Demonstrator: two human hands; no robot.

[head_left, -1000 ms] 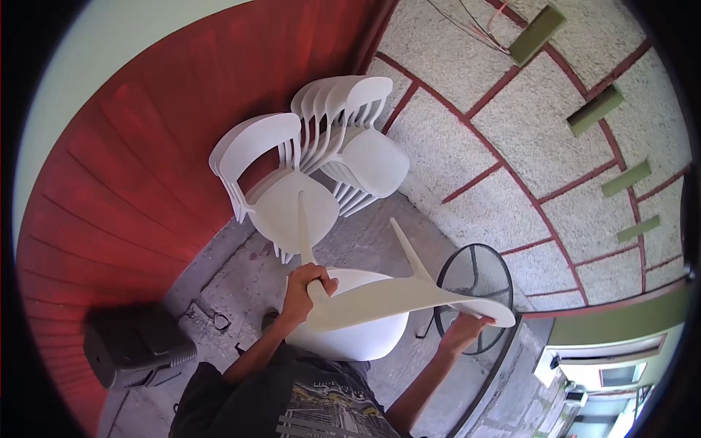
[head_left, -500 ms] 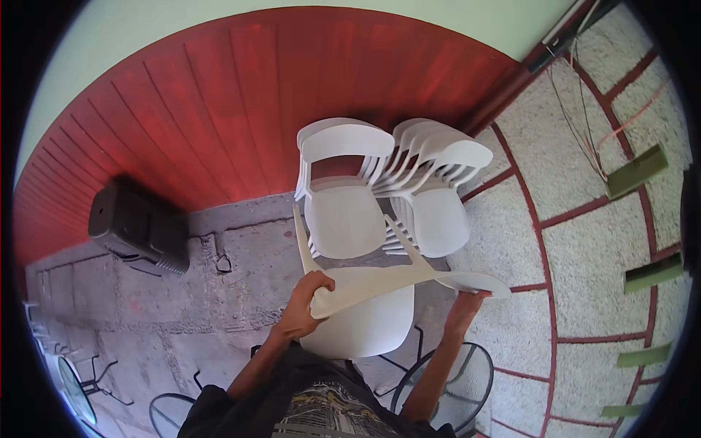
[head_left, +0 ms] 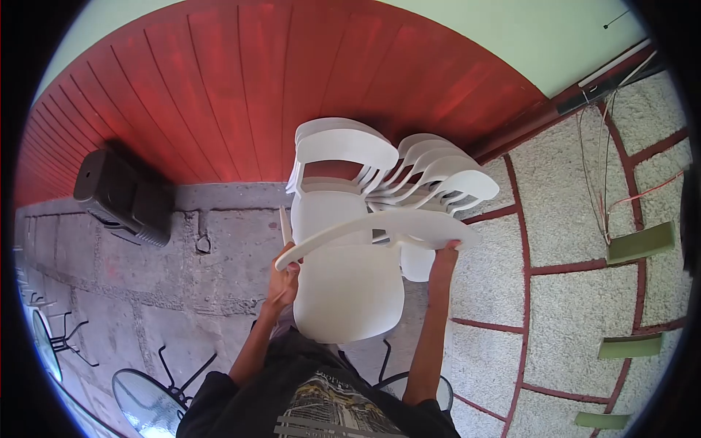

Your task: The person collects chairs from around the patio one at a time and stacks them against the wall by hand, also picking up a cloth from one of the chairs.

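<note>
A white plastic chair (head_left: 349,296) is held up in front of my body, its seat toward me and its curved backrest farther out. My left hand (head_left: 283,283) is wrapped round the left end of the backrest. At the backrest's right end, my right hand (head_left: 445,257) grips the edge, with some fingers hidden behind it. Just beyond stands a stack of white chairs (head_left: 347,146) against the red wall. To its right is a second stack of white chairs (head_left: 467,182), partly covered by the held backrest.
A black speaker (head_left: 124,197) stands on the grey paved floor (head_left: 226,255) at the left. Round glass tables (head_left: 146,401) are behind me on both sides. A rough white stone wall (head_left: 577,306) with green ledges (head_left: 641,243) rises at the right.
The held chair has risen and moved toward the stacks, its backrest now overlapping the front of them. Both hands have gone up with it, and the camera view has shifted.
</note>
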